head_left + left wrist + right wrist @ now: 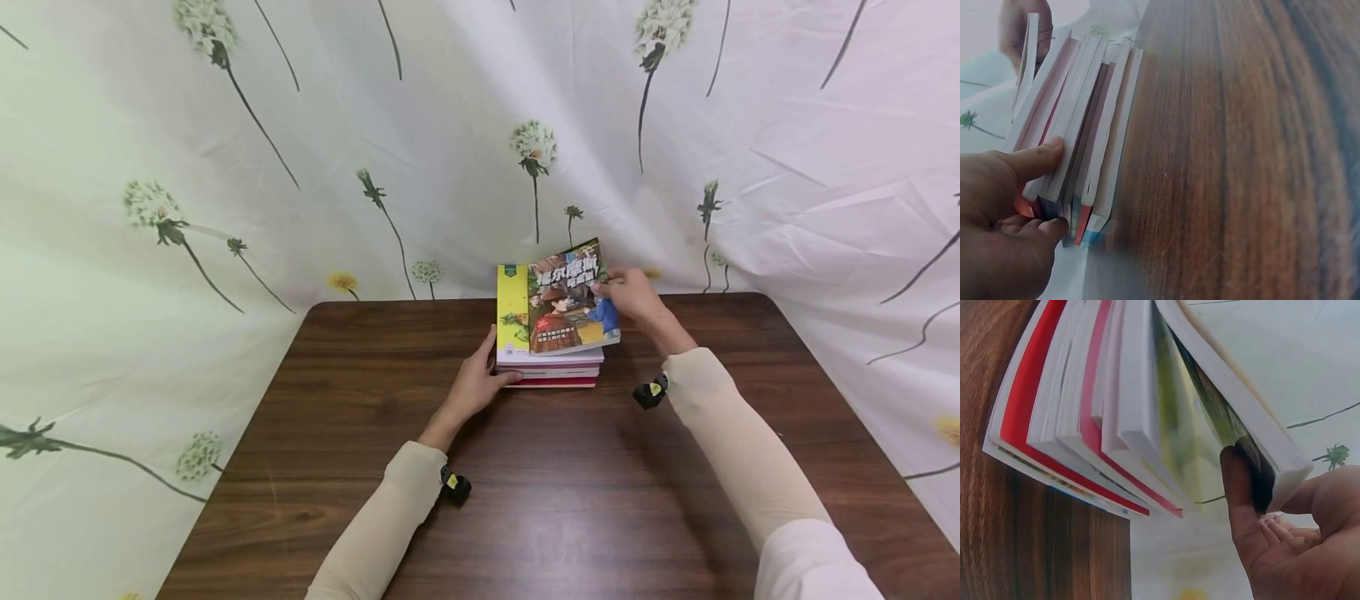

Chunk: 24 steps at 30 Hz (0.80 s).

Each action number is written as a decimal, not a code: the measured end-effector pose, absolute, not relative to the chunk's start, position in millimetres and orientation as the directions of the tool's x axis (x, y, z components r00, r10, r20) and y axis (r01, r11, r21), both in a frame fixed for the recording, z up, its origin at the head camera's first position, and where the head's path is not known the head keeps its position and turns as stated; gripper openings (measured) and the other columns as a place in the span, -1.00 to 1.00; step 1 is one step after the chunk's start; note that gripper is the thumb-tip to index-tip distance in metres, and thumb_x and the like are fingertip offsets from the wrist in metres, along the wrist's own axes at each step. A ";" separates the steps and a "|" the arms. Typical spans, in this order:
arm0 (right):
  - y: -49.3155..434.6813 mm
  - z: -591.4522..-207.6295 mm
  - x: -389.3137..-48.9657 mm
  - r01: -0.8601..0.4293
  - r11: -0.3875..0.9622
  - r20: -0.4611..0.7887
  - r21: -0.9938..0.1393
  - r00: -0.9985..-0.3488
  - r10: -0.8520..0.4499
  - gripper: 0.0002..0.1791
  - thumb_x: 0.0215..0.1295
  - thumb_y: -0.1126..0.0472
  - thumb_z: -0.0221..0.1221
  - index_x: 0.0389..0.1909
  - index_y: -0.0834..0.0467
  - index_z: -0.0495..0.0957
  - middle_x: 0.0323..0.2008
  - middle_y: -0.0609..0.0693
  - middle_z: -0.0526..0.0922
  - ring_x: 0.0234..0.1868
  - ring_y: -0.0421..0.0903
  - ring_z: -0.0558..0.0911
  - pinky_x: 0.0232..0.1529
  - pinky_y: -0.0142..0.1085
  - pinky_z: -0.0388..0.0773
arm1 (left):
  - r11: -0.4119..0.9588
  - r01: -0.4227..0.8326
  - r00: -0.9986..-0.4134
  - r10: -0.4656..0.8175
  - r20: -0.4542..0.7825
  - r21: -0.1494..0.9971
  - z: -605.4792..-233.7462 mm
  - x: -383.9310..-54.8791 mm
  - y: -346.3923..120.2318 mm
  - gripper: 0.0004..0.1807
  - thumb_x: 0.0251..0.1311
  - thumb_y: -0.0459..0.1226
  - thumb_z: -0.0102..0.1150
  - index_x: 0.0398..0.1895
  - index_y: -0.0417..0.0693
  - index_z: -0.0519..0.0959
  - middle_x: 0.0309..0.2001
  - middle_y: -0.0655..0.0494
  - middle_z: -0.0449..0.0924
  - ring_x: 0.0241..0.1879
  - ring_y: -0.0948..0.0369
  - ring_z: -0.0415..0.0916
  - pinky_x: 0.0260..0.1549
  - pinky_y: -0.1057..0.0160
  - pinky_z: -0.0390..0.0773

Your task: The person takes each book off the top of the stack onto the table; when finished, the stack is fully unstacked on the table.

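Your right grip (637, 296) is clenched on the top book (573, 321) — thumb on one side, fingers on the other, pinching it at its right edge. That book sits askew above the stack (551, 372), its cover facing up with bold white lettering and a figure in a brown cap, and its right side hangs past the books below. In the right wrist view you can see it tilted, with a gap that opens toward your fingers; whether its far edge touches the yellow book (512, 296) underneath, you cannot tell.

Your left grip (476, 379) is grasping the stack at its near left corner. Your thumb lies across the page edges at the front, and your fingers curl against the left side.

The stack lies flat near the back edge of the counter (540, 483), right of its middle line as the head view shows it. The yellow book tops it, its left strip uncovered; white page blocks lie below, with a red layer (1030, 375) low down and a pink one higher.

Behind the dark wood counter hangs a pale cloth (457, 108) printed with dandelions — your pale sleeves (742, 442) reach in from the near side, a black device (455, 486) at each wrist.
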State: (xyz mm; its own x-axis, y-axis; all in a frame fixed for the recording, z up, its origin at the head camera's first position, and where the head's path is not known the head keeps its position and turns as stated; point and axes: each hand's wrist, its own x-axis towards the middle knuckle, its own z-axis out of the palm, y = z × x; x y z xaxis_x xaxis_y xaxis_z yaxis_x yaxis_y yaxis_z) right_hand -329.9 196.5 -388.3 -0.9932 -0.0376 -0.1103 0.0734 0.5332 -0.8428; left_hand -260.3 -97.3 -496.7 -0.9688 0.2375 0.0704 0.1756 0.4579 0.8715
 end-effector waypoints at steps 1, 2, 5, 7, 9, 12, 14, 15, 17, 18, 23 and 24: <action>197.3 -387.7 -329.1 0.074 0.519 -0.109 -0.851 -0.993 -0.037 -0.30 0.66 0.14 0.08 0.61 0.43 0.14 0.31 0.47 0.53 -0.47 -0.24 0.57 0.08 -0.08 0.65 | 0.454 0.176 -0.968 0.239 0.071 0.873 -496.5 -260.3 -97.4 0.13 0.35 -0.21 0.45 0.77 -0.01 -0.12 0.75 -0.07 -0.08 0.69 0.00 0.04 0.55 0.02 0.34; 198.1 -386.6 -327.9 0.074 0.508 -0.107 -0.858 -0.994 -0.037 -0.29 0.67 0.14 0.08 0.62 0.42 0.13 0.30 0.46 0.54 -0.49 -0.27 0.57 -0.02 -0.16 0.65 | 0.453 0.176 -0.968 0.240 0.071 0.874 -496.3 -260.2 -97.4 0.13 0.35 -0.21 0.45 0.77 -0.01 -0.12 0.75 -0.07 -0.08 0.69 0.00 0.04 0.55 0.02 0.35; 200.6 -383.1 -324.2 0.075 0.484 -0.107 -0.872 -0.993 -0.039 -0.29 0.68 0.14 0.05 0.65 0.38 0.10 0.36 0.44 0.51 -0.40 -0.28 0.58 -0.23 -0.35 0.58 | 0.447 0.172 -0.968 0.240 0.068 0.878 -495.4 -260.1 -97.4 0.13 0.34 -0.22 0.46 0.77 -0.01 -0.12 0.75 -0.07 -0.09 0.69 0.00 0.05 0.55 0.02 0.35; 202.3 -380.9 -322.0 0.078 0.474 -0.106 -0.877 -0.994 -0.032 -0.29 0.68 0.14 0.05 0.65 0.38 0.10 0.43 0.43 0.45 -0.27 -0.24 0.59 -0.24 -0.41 0.56 | 0.443 0.169 -0.969 0.240 0.065 0.881 -495.0 -260.1 -97.2 0.13 0.34 -0.22 0.46 0.77 -0.02 -0.12 0.75 -0.06 -0.09 0.69 0.00 0.05 0.55 0.02 0.35; 204.2 -378.8 -319.6 0.079 0.458 -0.102 -0.886 -0.994 -0.027 -0.32 0.68 0.15 0.05 0.63 0.38 0.14 0.35 0.41 0.50 -0.27 -0.24 0.59 -0.28 -0.44 0.56 | 0.444 0.166 -0.969 0.238 0.063 0.881 -495.2 -260.4 -97.1 0.13 0.34 -0.22 0.46 0.77 -0.02 -0.11 0.75 -0.05 -0.08 0.69 0.02 0.05 0.55 0.02 0.34; 209.4 -377.5 -316.9 0.076 0.441 -0.094 -0.895 -0.995 -0.020 -0.34 0.68 0.16 0.04 0.62 0.38 0.16 0.25 0.35 0.53 -0.36 -0.26 0.59 -0.35 -0.43 0.58 | 0.455 0.162 -0.970 0.235 0.057 0.876 -496.5 -261.2 -96.6 0.13 0.33 -0.21 0.46 0.77 -0.05 -0.10 0.75 -0.04 -0.09 0.69 0.03 0.05 0.55 0.02 0.34; 214.5 -376.8 -314.7 0.075 0.432 -0.092 -0.899 -0.996 -0.017 -0.35 0.68 0.15 0.04 0.61 0.37 0.18 0.14 0.30 0.55 -0.47 -0.31 0.56 -0.43 -0.41 0.59 | 0.463 0.159 -0.971 0.234 0.053 0.872 -497.2 -261.5 -96.2 0.13 0.33 -0.21 0.46 0.77 -0.06 -0.10 0.75 -0.03 -0.09 0.68 0.03 0.06 0.55 0.02 0.35; 217.2 -376.6 -313.8 0.076 0.426 -0.092 -0.901 -0.996 -0.017 -0.33 0.68 0.14 0.04 0.63 0.36 0.16 0.13 0.29 0.55 -0.49 -0.31 0.56 -0.46 -0.40 0.59 | 0.464 0.159 -0.971 0.234 0.053 0.871 -497.4 -261.4 -96.0 0.13 0.33 -0.21 0.46 0.77 -0.07 -0.10 0.75 -0.03 -0.09 0.68 0.03 0.07 0.54 0.02 0.35; 222.5 -374.7 -310.6 0.081 0.433 -0.096 -0.898 -0.995 -0.011 -0.32 0.68 0.12 0.03 0.64 0.35 0.13 0.12 0.25 0.55 -0.48 -0.31 0.56 -0.47 -0.37 0.59 | 0.467 0.160 -0.971 0.235 0.052 0.870 -497.5 -261.2 -95.7 0.13 0.33 -0.20 0.46 0.77 -0.07 -0.11 0.75 -0.03 -0.09 0.68 0.03 0.08 0.54 0.02 0.35; 224.8 -373.7 -309.0 0.082 0.428 -0.096 -0.900 -0.995 -0.011 -0.33 0.69 0.12 0.03 0.64 0.35 0.15 0.09 0.25 0.56 -0.49 -0.31 0.57 -0.47 -0.37 0.61 | 0.463 0.160 -0.970 0.236 0.053 0.872 -497.4 -261.0 -95.6 0.14 0.33 -0.21 0.47 0.77 -0.06 -0.11 0.75 -0.03 -0.09 0.68 0.03 0.07 0.54 0.02 0.35; 237.2 -368.7 -300.8 0.076 0.415 -0.085 -0.907 -0.996 -0.003 -0.35 0.69 0.12 0.02 0.61 0.37 0.17 -0.01 0.15 0.59 -0.46 -0.31 0.60 -0.44 -0.36 0.65 | 0.440 0.170 -0.969 0.238 0.068 0.882 -497.7 -260.7 -96.5 0.15 0.32 -0.23 0.47 0.77 -0.01 -0.12 0.75 -0.02 -0.08 0.69 0.05 0.04 0.55 0.03 0.34; 240.2 -368.2 -299.6 0.068 0.409 -0.076 -0.910 -0.997 -0.003 -0.36 0.69 0.13 0.02 0.59 0.39 0.19 -0.04 0.14 0.60 -0.47 -0.31 0.60 -0.45 -0.36 0.65 | 0.435 0.173 -0.968 0.239 0.072 0.884 -497.8 -260.8 -96.7 0.15 0.32 -0.23 0.47 0.77 -0.01 -0.12 0.75 -0.02 -0.08 0.69 0.05 0.03 0.55 0.03 0.34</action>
State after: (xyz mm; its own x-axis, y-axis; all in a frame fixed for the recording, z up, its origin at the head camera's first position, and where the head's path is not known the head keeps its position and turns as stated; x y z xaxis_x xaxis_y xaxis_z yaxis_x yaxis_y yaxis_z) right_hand -299.6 240.2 -368.2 -0.9971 -0.0030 -0.0762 0.0683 0.4090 -0.9100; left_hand -260.8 -96.7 -497.8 -0.9683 0.2394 0.0717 0.1730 0.4352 0.8835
